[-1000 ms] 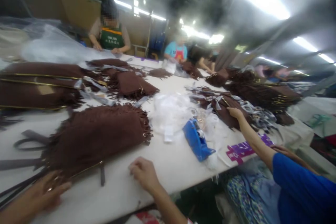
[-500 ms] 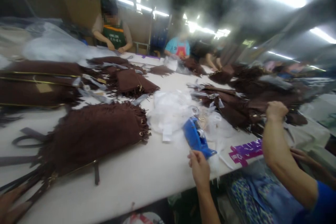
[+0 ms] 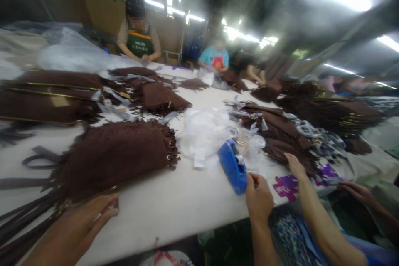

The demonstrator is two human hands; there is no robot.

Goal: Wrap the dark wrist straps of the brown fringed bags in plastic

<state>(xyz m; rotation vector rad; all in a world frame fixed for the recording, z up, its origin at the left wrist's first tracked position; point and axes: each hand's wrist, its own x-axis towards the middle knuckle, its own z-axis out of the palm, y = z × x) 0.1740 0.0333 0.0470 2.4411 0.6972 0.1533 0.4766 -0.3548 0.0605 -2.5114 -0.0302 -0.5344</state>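
Observation:
My left hand (image 3: pixel 81 223) lies flat with fingers stretched on the near edge of a brown fringed suede bag (image 3: pixel 115 156), by its gold zipper and dark straps. My right hand (image 3: pixel 259 198) is curled round the near end of a blue tape dispenser (image 3: pixel 232 166) on the white table (image 3: pixel 174 203). A heap of clear plastic wrapping and white tags (image 3: pixel 205 133) lies just behind the dispenser.
A co-worker's arm (image 3: pixel 307 199) reaches in from the right to brown bags (image 3: pixel 280 133) and purple stickers (image 3: pixel 286 185); their other hand (image 3: pixel 358 191) hovers lower. More brown bags are stacked at the left (image 3: pixel 46 99) and right (image 3: pixel 330 112). Other people work at the far side.
My right hand moved right from the bare table to the blue dispenser and closed on it. My left hand slipped out of view, then returned to the bag's edge. The co-worker's arm dropped nearer.

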